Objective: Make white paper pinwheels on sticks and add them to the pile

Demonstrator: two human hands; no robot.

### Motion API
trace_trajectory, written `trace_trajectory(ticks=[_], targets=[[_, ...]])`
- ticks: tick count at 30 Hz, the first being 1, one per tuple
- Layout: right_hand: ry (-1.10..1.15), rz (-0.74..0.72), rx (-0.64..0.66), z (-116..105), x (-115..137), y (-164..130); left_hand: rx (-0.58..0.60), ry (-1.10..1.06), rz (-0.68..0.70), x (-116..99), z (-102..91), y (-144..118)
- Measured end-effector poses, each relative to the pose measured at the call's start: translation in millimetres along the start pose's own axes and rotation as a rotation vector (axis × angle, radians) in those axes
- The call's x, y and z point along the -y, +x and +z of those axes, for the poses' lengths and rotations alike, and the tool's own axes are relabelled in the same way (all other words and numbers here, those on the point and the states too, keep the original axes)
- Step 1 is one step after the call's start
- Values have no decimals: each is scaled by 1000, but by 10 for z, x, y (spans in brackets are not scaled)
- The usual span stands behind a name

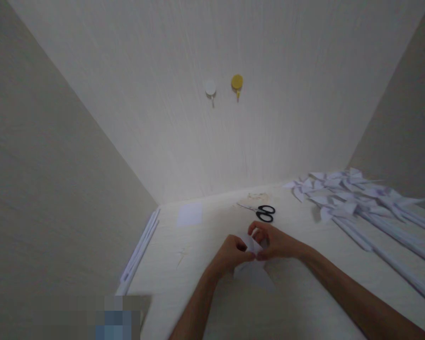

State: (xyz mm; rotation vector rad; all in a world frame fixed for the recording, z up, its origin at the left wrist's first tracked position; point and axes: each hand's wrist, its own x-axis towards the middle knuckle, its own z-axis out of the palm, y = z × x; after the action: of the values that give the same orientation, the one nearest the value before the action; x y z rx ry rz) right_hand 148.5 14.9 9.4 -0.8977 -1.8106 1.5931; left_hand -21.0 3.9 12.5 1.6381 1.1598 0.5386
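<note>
Head view. Low centre of the frame: both your hands meet over a small white piece of paper (252, 264) lying on the pale table (297, 302). Your left hand (232, 255) pinches the paper's near-left part, fingers curled in. Your right hand (274, 242) closes over its top, thumb and fingertips pressed onto a fold. Both are grasping the paper; neither is slack.

Judgement on the step: this looks like a fold being pressed. Keep the left pinch fixed as the anchor, and run the right fingertips along the crease rather than pulling up, so the thin sheet does not slip or tear.

Pose: both forearms come in from the bottom edge, the right from lower right, the left from lower centre, wrists low and near the table.

Around them: black-handled scissors (264, 212) just above the hands, apart from them. A blank paper square (190, 214) to the upper left. Folded paper pinwheels on sticks (347, 198) piled at right. White strips (141, 248) along the table's left edge. Two round wall hooks (237, 83) higher up.
</note>
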Motion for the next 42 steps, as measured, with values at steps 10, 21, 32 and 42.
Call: trace_trajectory(ticks=[10, 21, 32, 42], targets=[[86, -175, -224, -32, -165, 65, -184, -80, -51, -18, -11, 48], [295, -140, -429, 30, -213, 134, -499, -254, 15, -88, 134, 50], [186, -88, -433, 74, -207, 134, -521, -192, -8, -75, 131, 41], [312, -94, -345, 59, -154, 119, -433, -353, -86, -52, 110, 71]])
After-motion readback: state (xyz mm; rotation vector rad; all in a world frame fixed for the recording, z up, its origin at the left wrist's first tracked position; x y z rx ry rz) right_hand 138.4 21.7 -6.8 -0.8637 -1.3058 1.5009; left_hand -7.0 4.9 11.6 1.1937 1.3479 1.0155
